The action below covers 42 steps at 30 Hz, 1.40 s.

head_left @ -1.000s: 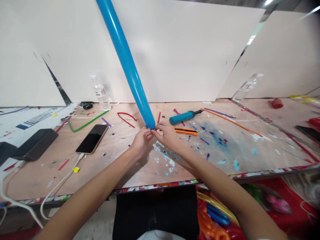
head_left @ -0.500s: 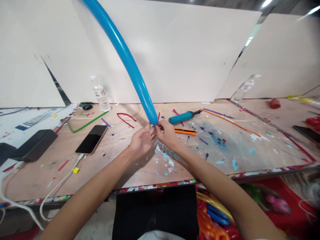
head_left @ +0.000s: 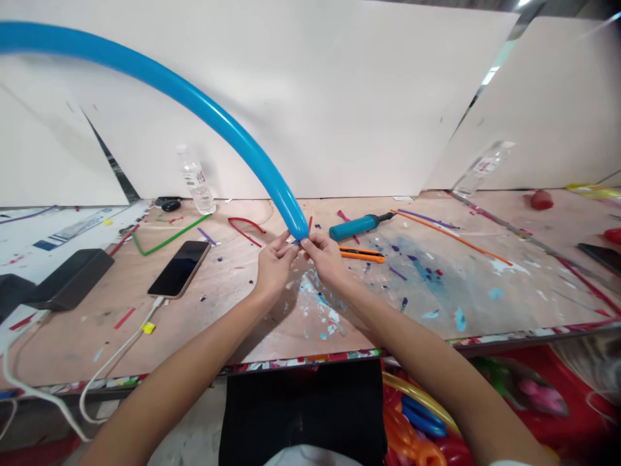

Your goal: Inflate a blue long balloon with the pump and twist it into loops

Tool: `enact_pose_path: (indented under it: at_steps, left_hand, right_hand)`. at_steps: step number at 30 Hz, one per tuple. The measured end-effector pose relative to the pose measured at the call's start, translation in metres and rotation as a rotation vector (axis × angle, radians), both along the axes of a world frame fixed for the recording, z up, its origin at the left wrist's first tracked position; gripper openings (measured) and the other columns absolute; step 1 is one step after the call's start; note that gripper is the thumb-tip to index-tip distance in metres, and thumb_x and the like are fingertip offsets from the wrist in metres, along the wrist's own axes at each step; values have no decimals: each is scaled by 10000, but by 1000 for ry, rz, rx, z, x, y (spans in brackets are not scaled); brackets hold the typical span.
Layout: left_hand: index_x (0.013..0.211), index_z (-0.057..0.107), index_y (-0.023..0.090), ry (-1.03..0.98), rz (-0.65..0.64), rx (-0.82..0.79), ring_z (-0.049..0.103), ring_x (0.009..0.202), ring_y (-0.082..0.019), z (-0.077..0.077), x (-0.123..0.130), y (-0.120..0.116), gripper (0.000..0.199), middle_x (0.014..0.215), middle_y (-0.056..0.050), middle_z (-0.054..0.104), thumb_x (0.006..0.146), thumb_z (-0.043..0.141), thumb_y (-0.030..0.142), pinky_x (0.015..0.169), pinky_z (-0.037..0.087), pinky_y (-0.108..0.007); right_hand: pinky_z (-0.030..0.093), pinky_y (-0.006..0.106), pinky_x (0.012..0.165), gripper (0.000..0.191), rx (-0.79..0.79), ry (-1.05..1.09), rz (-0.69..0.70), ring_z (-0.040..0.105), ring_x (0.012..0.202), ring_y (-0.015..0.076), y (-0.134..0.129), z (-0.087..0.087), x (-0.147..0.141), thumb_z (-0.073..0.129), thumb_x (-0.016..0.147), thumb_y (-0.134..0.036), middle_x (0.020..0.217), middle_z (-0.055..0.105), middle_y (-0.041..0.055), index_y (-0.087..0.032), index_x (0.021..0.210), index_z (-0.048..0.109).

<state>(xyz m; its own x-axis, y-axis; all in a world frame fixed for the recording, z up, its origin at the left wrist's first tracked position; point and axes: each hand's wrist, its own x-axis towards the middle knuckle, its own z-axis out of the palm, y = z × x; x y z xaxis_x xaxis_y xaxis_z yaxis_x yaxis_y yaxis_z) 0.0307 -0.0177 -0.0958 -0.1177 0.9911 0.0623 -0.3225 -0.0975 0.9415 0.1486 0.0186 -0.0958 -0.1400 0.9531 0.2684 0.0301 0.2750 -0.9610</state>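
The lower end of a blue balloon [head_left: 218,116] is pinched above the table [head_left: 233,272] by the fingertips of the left hand [head_left: 276,262] and the right hand [head_left: 324,257], both nearly closed. The balloon is curved upward to the left. An orange cutter [head_left: 363,256] and a teal pump [head_left: 354,228] are placed near the right hand.

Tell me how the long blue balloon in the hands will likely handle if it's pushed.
The balloon is probably light for its size, being an inflated tube. Held at its lower end by the left hand and right hand, its long arc would likely sway or bend. Its smooth, glossy skin may be slippery.
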Motion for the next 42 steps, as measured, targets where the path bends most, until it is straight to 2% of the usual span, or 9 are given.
enact_pose_path:
  at_steps: [6,9,13,19,24,27,31,37,42]
  left_hand:
    - [1325,557,125,174,127,25,567,566,-99,0,1,-2,567,675,2,678,780,654,248,534,423,-201]
    - [1292,584,140,231,138,44,542,529,-90,-2,3,-5,511,645,17,660,798,631,260,490,390,-189]
    - [1273,597,153,243,149,98,607,617,-106,-3,4,-6,482,722,0,693,806,628,268,554,445,-197]
    - [1298,579,153,181,58,-5,685,714,-177,8,-9,-1,613,739,-39,736,709,728,232,653,517,-268]
    - [1192,656,147,299,-65,-41,666,617,-180,13,-23,3,528,650,-38,717,669,725,167,570,488,-256]
    - [1151,684,142,441,-74,22,638,561,-168,13,-23,1,481,604,-28,699,673,722,184,540,463,-244]
    - [1151,686,160,472,1,74,615,531,-152,17,-19,-3,512,611,-26,704,649,768,216,532,452,-238]
    - [1061,707,147,395,126,92,647,595,-161,29,-22,-4,456,675,-49,726,617,795,210,552,471,-243]
    - [905,696,127,316,79,63,659,603,-163,34,-25,-5,363,646,-43,715,570,822,191,591,486,-249]
  right_hand:
    - [351,257,537,261,54,23,-33,422,524,104,0,-2,-5,637,727,-408,539,490,-38,-187,620,551]
    - [340,254,518,271,-55,27,38,416,502,98,8,-8,-3,691,678,-412,520,492,-44,-184,604,565]
    - [324,237,484,401,-230,142,79,401,465,78,16,-16,-1,777,588,-432,494,452,-69,-195,560,456]
    - [329,220,481,394,-397,311,257,420,481,72,14,-13,2,799,564,-368,597,534,-68,-196,813,547]
    - [410,232,582,397,-212,209,392,538,638,103,8,-5,6,747,652,-329,772,613,-30,-202,1004,613]
    - [444,262,639,357,-99,86,267,575,698,135,4,-1,6,749,648,-314,818,646,-6,-192,959,624]
    - [405,264,552,185,-137,128,43,506,566,121,2,-3,3,706,643,-286,622,587,-20,-173,748,604]
    - [406,284,531,143,-133,415,73,520,559,132,-3,-5,-3,670,661,-276,607,593,6,-177,597,590]
    - [425,286,555,159,-175,502,104,528,595,134,-11,2,-7,711,617,-274,599,579,-7,-184,598,581]
